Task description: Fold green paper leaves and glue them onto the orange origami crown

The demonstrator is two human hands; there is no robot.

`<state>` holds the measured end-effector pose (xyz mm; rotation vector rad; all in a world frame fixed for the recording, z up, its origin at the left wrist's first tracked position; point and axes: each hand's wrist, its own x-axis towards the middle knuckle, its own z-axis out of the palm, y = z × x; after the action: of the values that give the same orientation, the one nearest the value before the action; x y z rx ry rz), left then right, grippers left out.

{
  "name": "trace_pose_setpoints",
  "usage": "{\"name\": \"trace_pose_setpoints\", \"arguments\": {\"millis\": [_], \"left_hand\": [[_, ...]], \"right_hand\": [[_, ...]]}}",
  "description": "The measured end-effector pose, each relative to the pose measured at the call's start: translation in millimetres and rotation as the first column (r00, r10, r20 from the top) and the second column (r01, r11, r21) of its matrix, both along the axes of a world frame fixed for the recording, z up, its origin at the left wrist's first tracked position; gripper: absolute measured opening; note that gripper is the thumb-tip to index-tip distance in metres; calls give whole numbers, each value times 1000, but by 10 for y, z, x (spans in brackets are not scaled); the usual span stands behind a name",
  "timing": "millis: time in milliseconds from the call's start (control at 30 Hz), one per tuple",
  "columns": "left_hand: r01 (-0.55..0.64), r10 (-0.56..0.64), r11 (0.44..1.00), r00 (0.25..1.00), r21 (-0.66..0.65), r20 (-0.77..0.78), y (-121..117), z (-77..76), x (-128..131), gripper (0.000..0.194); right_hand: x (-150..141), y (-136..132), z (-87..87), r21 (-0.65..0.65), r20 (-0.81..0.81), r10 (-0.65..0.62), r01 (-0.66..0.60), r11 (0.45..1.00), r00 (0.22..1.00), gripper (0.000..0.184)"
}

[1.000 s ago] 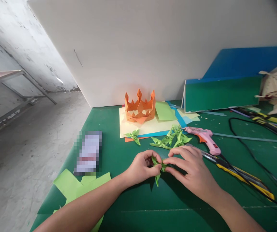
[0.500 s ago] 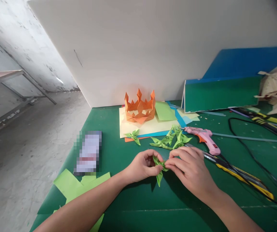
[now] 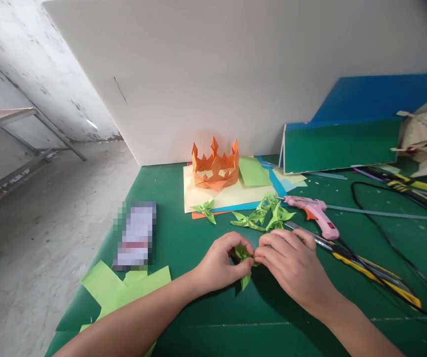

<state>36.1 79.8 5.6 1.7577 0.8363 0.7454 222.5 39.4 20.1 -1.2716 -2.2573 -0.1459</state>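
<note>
Both hands meet over the green table (image 3: 235,322) and pinch one small folded green paper piece (image 3: 245,277). My left hand (image 3: 220,265) grips its left side with curled fingers. My right hand (image 3: 295,267) pinches its right side, thumb and fingers pressed together. A point of the paper hangs down below the fingers. Just beyond the hands lie several finished green folded shapes (image 3: 261,216).
An orange paper crown (image 3: 216,164) stands on stacked coloured sheets (image 3: 228,196) near the white board. A pink glue gun (image 3: 315,214) lies right of the shapes, with black cable and yellow-black tools. Green paper scraps (image 3: 124,290) and a blurred flat object (image 3: 137,234) lie left.
Both hands have shifted slightly toward me and turned the green piece between the fingers; its hanging point looks shorter now. Everything else on the table is where it was.
</note>
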Motion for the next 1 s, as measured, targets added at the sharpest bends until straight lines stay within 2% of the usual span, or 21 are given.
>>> {"name": "trace_pose_setpoints", "arguments": {"millis": [67, 133, 233, 367, 500, 533, 667, 800, 1000], "left_hand": [[-19, 21, 999, 999, 50, -30, -8, -6, 0, 7], [-24, 26, 999, 998, 46, -54, -7, -16, -2, 6], [-15, 12, 998, 999, -69, -42, 7, -33, -4, 7], [23, -14, 965, 999, -261, 34, 34, -54, -15, 18], [53, 9, 925, 987, -376, 162, 69, -63, -24, 28], [62, 21, 918, 979, -393, 202, 79, -61, -23, 30], [80, 45, 903, 960, -422, 278, 106, -43, -15, 36], [86, 30, 905, 964, -417, 264, 100, -56, -16, 37], [100, -11, 910, 976, -402, 218, 95, -99, -32, 32]], "right_hand": [[-5, -1, 0, -5, -1, -4, 4, 1000, 1000, 23], [-10, -2, -7, -22, -12, -2, 2, 1000, 1000, 23], [-19, -4, -24, -51, -48, 1, -4, 999, 999, 24], [-6, 0, -25, -82, -108, 8, -17, 997, 994, 26], [68, 22, -4, -156, -182, 13, -41, 987, 983, 11], [89, 29, 0, -171, -189, 8, -42, 984, 982, 14], [135, 41, 5, -224, -216, 12, -61, 973, 976, 12], [123, 34, 19, -258, -250, 34, -101, 961, 968, 10], [86, 35, 31, -209, -236, 33, -84, 974, 971, 9]]}}
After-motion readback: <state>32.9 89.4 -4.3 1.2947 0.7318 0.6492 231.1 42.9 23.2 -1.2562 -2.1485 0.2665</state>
